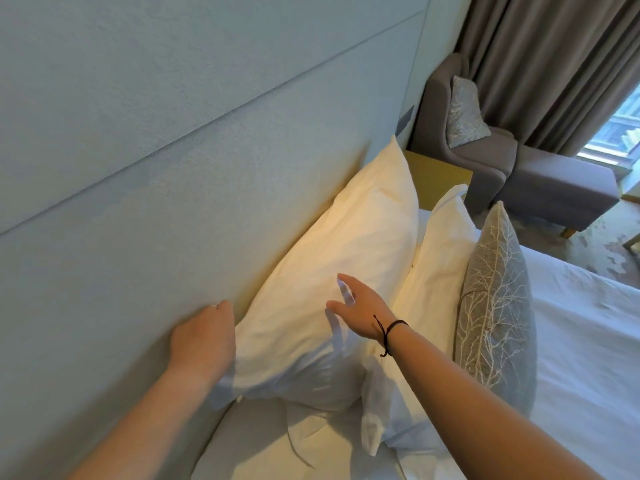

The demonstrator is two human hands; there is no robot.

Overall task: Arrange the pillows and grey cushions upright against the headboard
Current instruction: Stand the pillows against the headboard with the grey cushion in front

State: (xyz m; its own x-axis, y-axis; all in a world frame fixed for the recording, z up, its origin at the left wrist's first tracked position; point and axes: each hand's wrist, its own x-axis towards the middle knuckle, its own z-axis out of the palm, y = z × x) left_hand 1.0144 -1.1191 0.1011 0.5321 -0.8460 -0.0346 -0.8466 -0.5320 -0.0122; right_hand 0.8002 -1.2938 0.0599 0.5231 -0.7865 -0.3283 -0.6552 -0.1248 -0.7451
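Observation:
A large white pillow (349, 251) leans upright against the pale padded headboard (156, 168). My left hand (204, 337) is tucked between the headboard and the pillow's near edge, fingers hidden behind it. Spread open, my right hand (356, 306) hovers just over the pillow's front face, holding nothing. A second white pillow (436, 271) stands in front of the first. A grey cushion (495, 306) with a white branch pattern stands upright against that second pillow.
White bedding (585, 341) covers the mattress on the right. A yellow bedside table (436, 174) sits beyond the pillows. A grey armchair (464, 147) holding another patterned cushion (465, 112) and a footstool (561, 188) stand by the curtains (547, 64).

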